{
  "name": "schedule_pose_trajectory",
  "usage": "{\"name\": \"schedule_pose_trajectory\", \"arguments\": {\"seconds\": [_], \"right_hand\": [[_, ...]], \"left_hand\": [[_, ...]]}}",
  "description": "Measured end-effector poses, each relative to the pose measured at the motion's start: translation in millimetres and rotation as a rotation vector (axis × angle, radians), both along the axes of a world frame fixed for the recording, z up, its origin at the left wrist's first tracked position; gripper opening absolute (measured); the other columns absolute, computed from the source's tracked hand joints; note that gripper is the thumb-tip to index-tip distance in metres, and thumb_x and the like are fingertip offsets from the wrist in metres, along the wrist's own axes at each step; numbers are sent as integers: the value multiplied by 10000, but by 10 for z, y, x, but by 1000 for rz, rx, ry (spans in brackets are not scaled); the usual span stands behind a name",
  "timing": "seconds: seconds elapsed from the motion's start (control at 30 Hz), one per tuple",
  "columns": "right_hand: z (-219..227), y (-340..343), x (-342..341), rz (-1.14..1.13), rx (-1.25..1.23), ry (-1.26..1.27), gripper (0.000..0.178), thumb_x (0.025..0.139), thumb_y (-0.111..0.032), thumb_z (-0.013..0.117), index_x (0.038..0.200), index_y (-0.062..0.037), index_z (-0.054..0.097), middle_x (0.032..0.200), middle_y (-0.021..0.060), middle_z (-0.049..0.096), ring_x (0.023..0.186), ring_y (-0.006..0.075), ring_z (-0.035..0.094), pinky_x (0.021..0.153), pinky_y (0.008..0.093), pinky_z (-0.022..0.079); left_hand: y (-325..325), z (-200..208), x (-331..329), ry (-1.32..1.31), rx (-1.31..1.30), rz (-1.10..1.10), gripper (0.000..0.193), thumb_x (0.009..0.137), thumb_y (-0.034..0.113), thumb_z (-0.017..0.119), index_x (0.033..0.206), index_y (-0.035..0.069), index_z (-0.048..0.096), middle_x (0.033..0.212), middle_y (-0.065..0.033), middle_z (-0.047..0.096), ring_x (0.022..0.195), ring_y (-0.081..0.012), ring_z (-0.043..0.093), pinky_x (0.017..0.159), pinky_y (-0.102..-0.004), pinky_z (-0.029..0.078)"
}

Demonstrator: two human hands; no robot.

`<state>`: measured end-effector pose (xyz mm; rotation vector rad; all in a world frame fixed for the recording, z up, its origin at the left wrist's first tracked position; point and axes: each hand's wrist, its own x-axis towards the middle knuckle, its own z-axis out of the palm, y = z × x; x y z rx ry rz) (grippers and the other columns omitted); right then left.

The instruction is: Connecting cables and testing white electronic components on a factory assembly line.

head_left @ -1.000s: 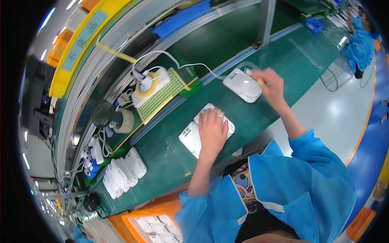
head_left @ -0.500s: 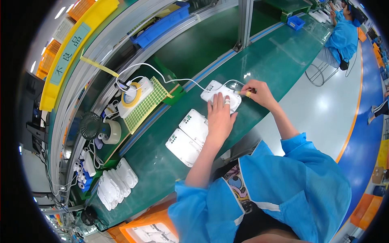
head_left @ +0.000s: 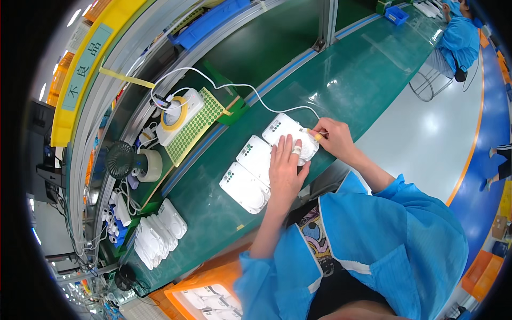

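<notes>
White box is moved nearer others under flat left hand; cord, pinched by right hand, could be bent by tugging.

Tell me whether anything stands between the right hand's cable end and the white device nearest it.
Nothing visible does: the right hand holds the end of the white cable at the white device. The left hand covers part of that device, but to one side.
</notes>
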<state>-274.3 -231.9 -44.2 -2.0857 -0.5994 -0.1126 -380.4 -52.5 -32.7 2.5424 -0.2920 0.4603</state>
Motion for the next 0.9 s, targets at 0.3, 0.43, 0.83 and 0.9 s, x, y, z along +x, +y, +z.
{"name": "schedule_pose_trajectory", "arguments": {"seconds": [0.3, 0.43, 0.83, 0.9], "right_hand": [[-74, 99, 50, 99, 156, 128, 130, 870, -66, 748, 864, 17, 649, 755, 112, 638, 649, 171, 613, 580, 303, 480], [-133, 125, 78, 110, 163, 160, 110, 879, -57, 739, 873, 13, 654, 764, 89, 654, 650, 121, 601, 587, 292, 484], [-102, 127, 87, 138, 179, 119, 149, 886, -55, 757, 823, 15, 641, 701, 45, 613, 601, 69, 504, 536, 262, 402], [-104, 120, 93, 128, 163, 149, 155, 883, -52, 760, 818, 18, 637, 698, 49, 609, 596, 72, 502, 532, 264, 397]], "left_hand": [[60, 29, -9, 16, -15, -13, 579, 825, 189, 782, 1340, -12, 610, 1473, -214, 534, 1406, -414, 458, 1140, -563, 382], [161, 144, 0, 26, -64, -17, 490, 806, 177, 788, 1251, 9, 668, 1420, -183, 592, 1362, -380, 515, 1131, -476, 421], [1545, 574, 555, -344, -107, 518, 133, 861, -14, 712, 993, 1, 699, 1037, -155, 699, 991, -352, 654, 859, -418, 528], [1635, 533, 593, -285, -53, 482, 149, 861, -16, 714, 1006, 2, 685, 1051, -150, 690, 1014, -355, 640, 854, -423, 525]]}}
